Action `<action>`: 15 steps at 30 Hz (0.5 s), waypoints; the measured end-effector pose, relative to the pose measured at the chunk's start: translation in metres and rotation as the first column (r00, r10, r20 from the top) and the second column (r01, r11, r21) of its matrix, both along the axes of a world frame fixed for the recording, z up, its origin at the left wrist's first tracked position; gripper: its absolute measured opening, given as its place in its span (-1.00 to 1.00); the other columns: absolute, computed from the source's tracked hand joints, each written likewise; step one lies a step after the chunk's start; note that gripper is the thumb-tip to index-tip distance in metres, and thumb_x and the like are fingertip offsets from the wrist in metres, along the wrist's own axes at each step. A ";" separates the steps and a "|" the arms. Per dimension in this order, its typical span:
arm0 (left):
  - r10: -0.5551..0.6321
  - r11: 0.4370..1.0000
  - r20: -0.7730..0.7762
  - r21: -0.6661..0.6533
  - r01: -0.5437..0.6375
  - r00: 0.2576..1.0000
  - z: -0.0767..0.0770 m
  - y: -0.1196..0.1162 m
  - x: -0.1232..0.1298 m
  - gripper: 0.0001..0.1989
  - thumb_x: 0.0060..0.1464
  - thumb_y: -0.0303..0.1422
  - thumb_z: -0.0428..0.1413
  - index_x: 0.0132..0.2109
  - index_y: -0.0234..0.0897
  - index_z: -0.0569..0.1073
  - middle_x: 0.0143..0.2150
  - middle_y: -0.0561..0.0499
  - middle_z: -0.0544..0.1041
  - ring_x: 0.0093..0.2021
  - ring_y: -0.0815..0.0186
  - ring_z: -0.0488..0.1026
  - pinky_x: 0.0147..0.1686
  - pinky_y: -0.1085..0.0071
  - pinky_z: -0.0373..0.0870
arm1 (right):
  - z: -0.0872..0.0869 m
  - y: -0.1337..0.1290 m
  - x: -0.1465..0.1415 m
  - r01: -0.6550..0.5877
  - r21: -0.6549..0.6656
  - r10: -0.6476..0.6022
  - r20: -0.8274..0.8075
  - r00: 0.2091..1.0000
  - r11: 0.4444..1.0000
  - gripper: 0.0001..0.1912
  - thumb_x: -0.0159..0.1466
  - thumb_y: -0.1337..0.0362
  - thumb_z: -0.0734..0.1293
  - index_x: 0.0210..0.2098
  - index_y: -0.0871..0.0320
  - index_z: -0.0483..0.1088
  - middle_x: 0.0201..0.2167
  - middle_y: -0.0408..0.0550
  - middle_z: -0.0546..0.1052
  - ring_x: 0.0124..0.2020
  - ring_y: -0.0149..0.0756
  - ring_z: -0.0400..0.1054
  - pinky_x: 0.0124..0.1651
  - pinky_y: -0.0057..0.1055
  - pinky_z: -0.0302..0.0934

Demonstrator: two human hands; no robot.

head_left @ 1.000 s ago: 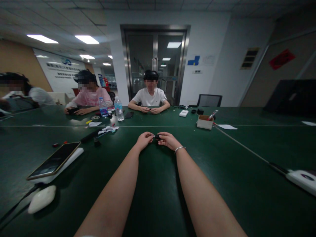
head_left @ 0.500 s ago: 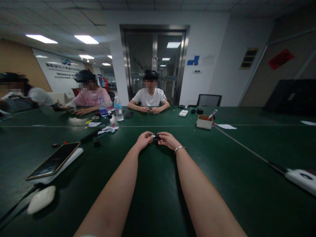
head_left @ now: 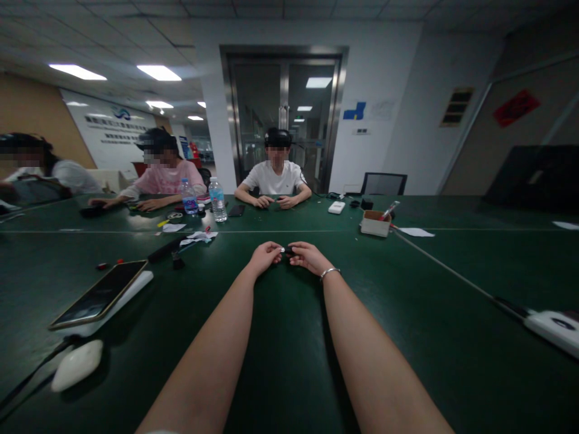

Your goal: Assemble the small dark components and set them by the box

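Note:
Both hands meet above the green table (head_left: 289, 337) with their fingertips close together. Between them is a small black stick with a silver end (head_left: 287, 249), which looks like a USB stick. My left hand (head_left: 266, 257) pinches its silver end between thumb and finger. Its black body is gripped by my right hand (head_left: 309, 257), whose fingers partly cover it. A silver bracelet (head_left: 329, 273) circles the right wrist.
To the left, a phone (head_left: 100, 294) rests on a white block, with a pale mouse-shaped thing (head_left: 78, 365) closer to me. Water bottles (head_left: 218, 202), a small box (head_left: 375, 223) and a white device (head_left: 554, 331) stand around. Co-workers sit opposite and at left.
My hands and the small stick stay almost still. At the left, the co-worker in pink has moved a hand with a dark thing leftward, down to the table.

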State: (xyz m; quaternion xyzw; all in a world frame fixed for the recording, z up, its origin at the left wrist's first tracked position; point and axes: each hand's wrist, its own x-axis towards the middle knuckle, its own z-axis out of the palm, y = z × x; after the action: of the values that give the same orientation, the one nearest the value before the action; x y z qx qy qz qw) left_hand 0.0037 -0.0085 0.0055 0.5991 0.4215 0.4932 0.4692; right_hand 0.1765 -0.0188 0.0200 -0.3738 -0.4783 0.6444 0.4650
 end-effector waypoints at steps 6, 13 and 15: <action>0.040 0.999 0.003 -0.016 -0.040 0.999 0.000 0.002 0.001 -0.85 -0.04 -0.39 0.19 -0.32 -0.40 0.43 -0.52 0.03 0.45 -0.54 0.47 0.38 -0.48 0.51 0.34 | 0.000 0.000 0.000 0.002 0.001 -0.002 0.006 1.000 1.000 -0.84 0.24 0.53 0.22 -0.20 0.28 0.33 -0.50 -0.05 0.51 -0.62 -0.48 0.40 -0.45 -0.50 0.41; 0.046 0.997 -0.023 0.067 -0.044 0.999 -0.004 0.002 -0.003 -0.76 -0.05 -0.33 0.19 -0.21 -0.34 0.41 -0.54 0.09 0.42 -0.56 0.47 0.36 -0.51 0.53 0.32 | 0.000 0.001 0.000 -0.011 0.005 0.011 -0.001 1.000 1.000 -0.83 0.23 0.53 0.23 -0.18 0.29 0.33 -0.47 -0.02 0.52 -0.61 -0.48 0.40 -0.44 -0.49 0.41; 0.036 0.997 -0.037 0.072 -0.033 0.999 -0.003 0.002 -0.003 -0.78 -0.02 -0.31 0.16 -0.23 -0.33 0.39 -0.56 0.10 0.40 -0.59 0.48 0.34 -0.54 0.55 0.30 | 0.000 0.000 0.000 -0.012 0.002 0.012 0.002 1.000 1.000 -0.83 0.24 0.53 0.22 -0.17 0.29 0.33 -0.47 -0.02 0.52 -0.61 -0.48 0.40 -0.44 -0.49 0.41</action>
State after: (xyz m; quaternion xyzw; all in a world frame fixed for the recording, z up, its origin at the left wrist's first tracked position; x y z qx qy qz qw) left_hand 0.0008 -0.0062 0.0021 0.6174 0.4227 0.5044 0.4309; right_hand 0.1769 -0.0185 0.0200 -0.3712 -0.4818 0.6461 0.4612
